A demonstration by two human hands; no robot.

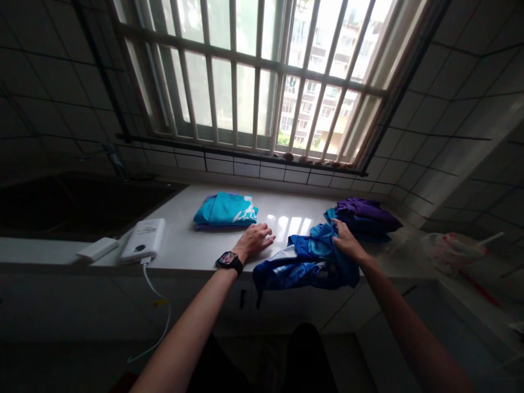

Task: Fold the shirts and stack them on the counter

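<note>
A crumpled, shiny blue garment [311,259] with a white patch lies at the counter's front edge, part of it hanging over. My right hand [346,240] is closed on its upper right part. With its fingers apart, my left hand [257,241] is over the counter, left of the garment and holding nothing. A dark watch is on that wrist. Just beyond my left hand sits a folded turquoise cloth [223,210] with a white print. Behind my right hand is a pile of purple and dark blue cloth [366,215].
On the left of the white counter [180,240] are a white power bank [143,240] with a dangling cable and a small white box [97,249]. Farther left is a dark sink [82,210]. A clear plastic bag or container [448,251] stands at right. A barred window is ahead.
</note>
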